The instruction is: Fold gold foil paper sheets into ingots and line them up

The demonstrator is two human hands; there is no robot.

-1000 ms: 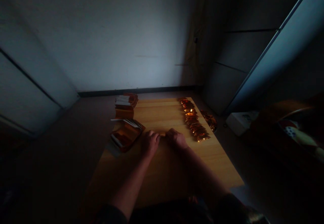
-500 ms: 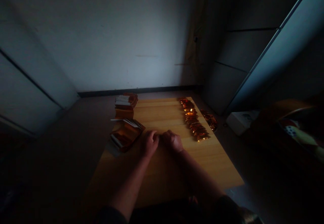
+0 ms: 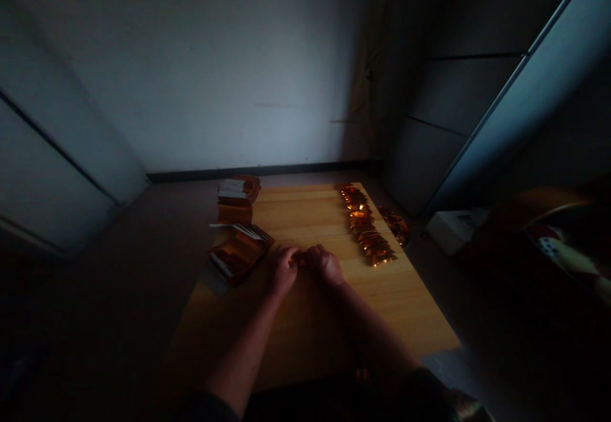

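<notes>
Near the middle of the wooden table, my left hand [image 3: 284,271] and my right hand [image 3: 326,266] are close together with curled fingers. Both pinch a small piece of copper-gold foil paper [image 3: 299,258], mostly hidden by the fingers. To the left of my left hand lies a loose stack of copper-gold foil sheets [image 3: 238,253] with white edges showing. Further back on that side is another stack of foil sheets [image 3: 233,209]. Beyond my right hand, a row of folded shiny foil pieces [image 3: 365,225] runs along the table's right side.
The wooden table [image 3: 382,307] stands before a pale wall [image 3: 238,91]. More crumpled-looking foil [image 3: 395,226] sits beyond its right edge, lower down. A white box [image 3: 451,228] is on the right, near dark cabinet panels [image 3: 443,97]. The room is dim.
The foil piece between my hands shows a bit more, with an orange-gold glint by my left fingers. My hands have shifted only slightly; the stacks and the row stay put.
</notes>
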